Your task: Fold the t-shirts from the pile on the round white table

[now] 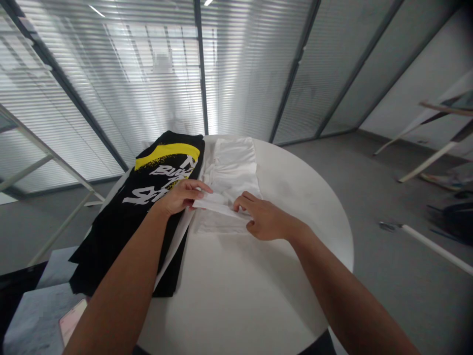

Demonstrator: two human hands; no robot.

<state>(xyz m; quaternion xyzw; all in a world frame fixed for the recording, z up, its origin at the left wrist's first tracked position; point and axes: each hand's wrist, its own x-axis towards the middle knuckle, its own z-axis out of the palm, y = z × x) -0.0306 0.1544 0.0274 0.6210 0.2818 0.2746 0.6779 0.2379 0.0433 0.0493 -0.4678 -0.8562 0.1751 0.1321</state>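
A folded white cloth (236, 165) lies on the round white table in front of me, its far part creased and bunched. Along its near part runs a folded-up strip. My left hand (180, 198) pinches the left end of that strip between thumb and fingers. With its fingers curled, my right hand (266, 218) grips the same strip near its right end. Thin white fabric shows beneath the strip. Just left of the cloth, partly behind my left forearm, are black garments (121, 227) with a yellow band and white lettering.
The round white table (236, 291) carries the fabrics. At the lower left, a phone (72, 318) rests on greyish-blue cloth (33, 315). Glass partitions with blinds (251, 64) stand behind the table. A white pole (436, 246) and furniture legs are at the right.
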